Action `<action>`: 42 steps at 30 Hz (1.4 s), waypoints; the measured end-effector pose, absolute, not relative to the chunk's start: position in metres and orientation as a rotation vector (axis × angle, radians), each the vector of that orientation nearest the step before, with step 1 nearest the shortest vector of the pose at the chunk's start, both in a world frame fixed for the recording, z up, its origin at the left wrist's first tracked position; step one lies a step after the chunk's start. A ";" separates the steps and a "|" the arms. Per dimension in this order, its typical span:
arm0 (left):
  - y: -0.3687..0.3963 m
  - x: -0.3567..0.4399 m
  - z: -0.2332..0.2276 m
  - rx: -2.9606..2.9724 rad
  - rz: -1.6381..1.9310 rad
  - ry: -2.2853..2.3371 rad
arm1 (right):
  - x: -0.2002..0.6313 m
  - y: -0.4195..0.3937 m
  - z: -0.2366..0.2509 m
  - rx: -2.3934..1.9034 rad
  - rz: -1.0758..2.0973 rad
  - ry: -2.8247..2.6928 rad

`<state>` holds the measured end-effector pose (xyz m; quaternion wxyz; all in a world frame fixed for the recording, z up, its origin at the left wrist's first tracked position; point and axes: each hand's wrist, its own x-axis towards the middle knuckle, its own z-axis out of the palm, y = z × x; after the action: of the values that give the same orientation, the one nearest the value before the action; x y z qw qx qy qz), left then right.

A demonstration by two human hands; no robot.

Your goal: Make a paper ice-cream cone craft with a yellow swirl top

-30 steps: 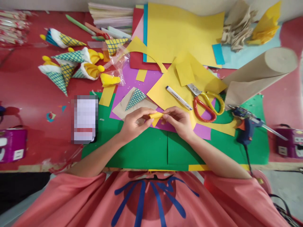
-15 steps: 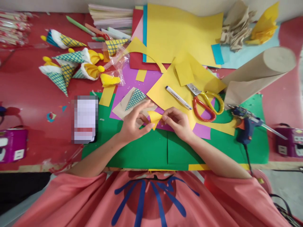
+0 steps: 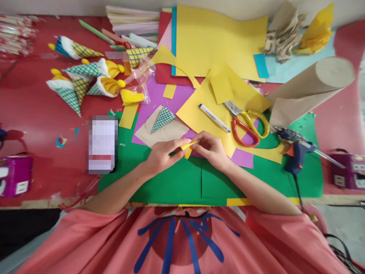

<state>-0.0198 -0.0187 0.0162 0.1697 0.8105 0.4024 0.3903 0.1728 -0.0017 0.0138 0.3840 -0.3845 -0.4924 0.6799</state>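
Note:
A small piece of yellow paper (image 3: 187, 147), curled or folded, is held between my two hands above the green sheet (image 3: 168, 186). My left hand (image 3: 165, 154) pinches its left side between thumb and fingers. From the other side, my right hand (image 3: 210, 149) grips its right end with thumb and fingertips. Just beyond my left hand, a small cone with a teal criss-cross pattern (image 3: 163, 119) lies on a piece of brown paper (image 3: 145, 131). A white marker (image 3: 215, 118) and scissors with red and yellow handles (image 3: 245, 131) rest on yellow paper beyond my right hand.
A glue gun (image 3: 296, 156) lies at the right, below a roll of brown paper (image 3: 310, 87). At the left are a phone (image 3: 103, 144) and several decorated cones (image 3: 82, 72). Large yellow sheets (image 3: 219, 38) lie at the back.
My left fingers have closed from a spread pose into a pinch on the yellow paper. The paper has turned and now looks flatter and narrower.

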 end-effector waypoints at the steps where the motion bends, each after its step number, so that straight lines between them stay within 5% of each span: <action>1: -0.018 -0.020 0.016 2.332 1.085 1.086 | 0.173 -0.001 0.015 -0.970 1.759 -1.219; 18: -0.011 -0.022 0.023 2.024 1.131 0.869 | 0.174 0.000 0.017 -0.872 2.018 -0.928; 42: -0.019 -0.023 0.010 1.636 1.069 1.084 | 0.177 -0.002 0.026 -1.026 1.755 -1.140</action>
<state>-0.0233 -0.0189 0.0098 0.4381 0.6581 0.4359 0.4300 0.1769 -0.0020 0.0264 0.3945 -0.4046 -0.4493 0.6919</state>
